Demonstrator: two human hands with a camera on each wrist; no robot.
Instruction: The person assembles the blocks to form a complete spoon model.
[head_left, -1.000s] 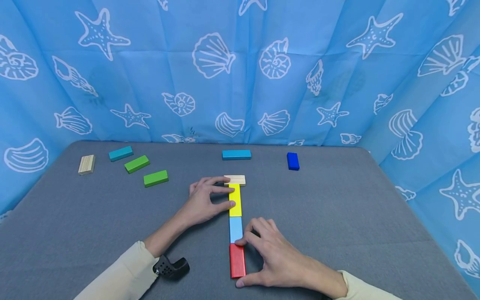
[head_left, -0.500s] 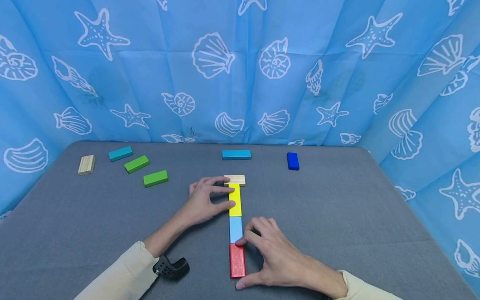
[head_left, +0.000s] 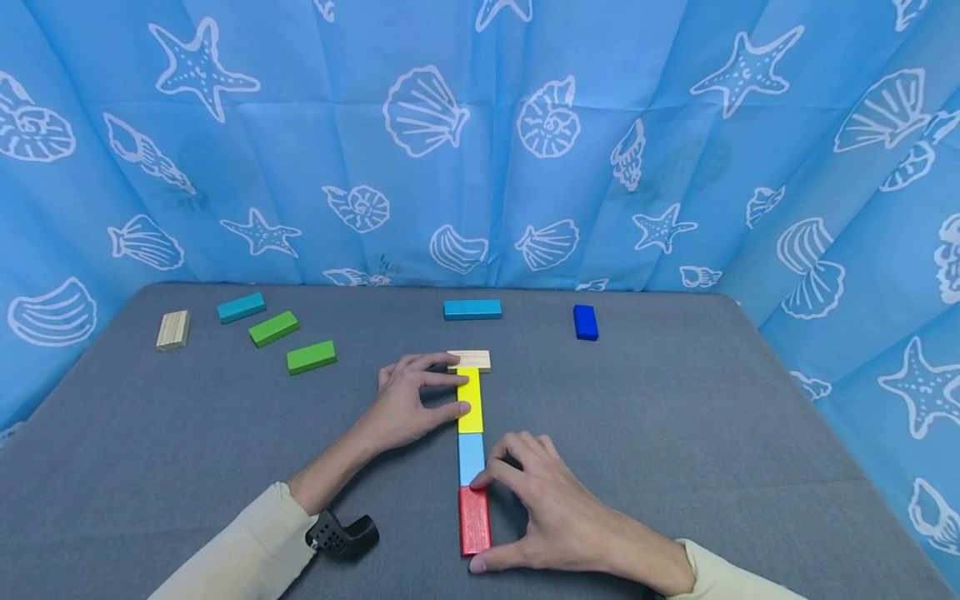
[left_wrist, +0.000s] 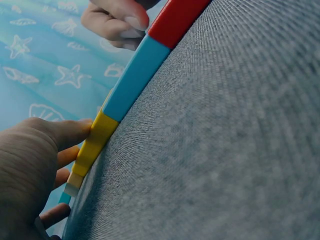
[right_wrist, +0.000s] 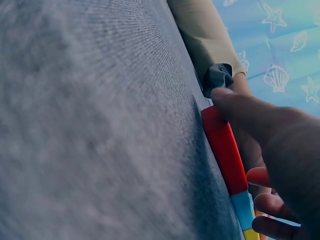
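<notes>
In the head view a line of flat blocks runs away from me: a red block (head_left: 475,522) nearest, a light blue block (head_left: 471,459), then a yellow block (head_left: 471,408). A plain wooden block (head_left: 477,361) lies crosswise at the far end. My left hand (head_left: 408,400) rests fingertips on the yellow block, one finger reaching the wooden block. With my right hand (head_left: 551,517) I hold the red block lengthwise, thumb at its near end and index finger where it meets the light blue block. In the right wrist view the thumb overlaps the end of the red block (right_wrist: 224,152).
Two green blocks (head_left: 311,357), a teal block (head_left: 242,307) and another wooden block (head_left: 173,330) lie far left. A second teal block (head_left: 472,310) lies behind the line, a dark blue block (head_left: 586,322) right of it. A shell-print curtain (head_left: 480,167) borders the grey table (head_left: 712,417).
My right thumb has shifted slightly left and forward, in against the near end of the red block. The left hand and the blocks look unmoved.
</notes>
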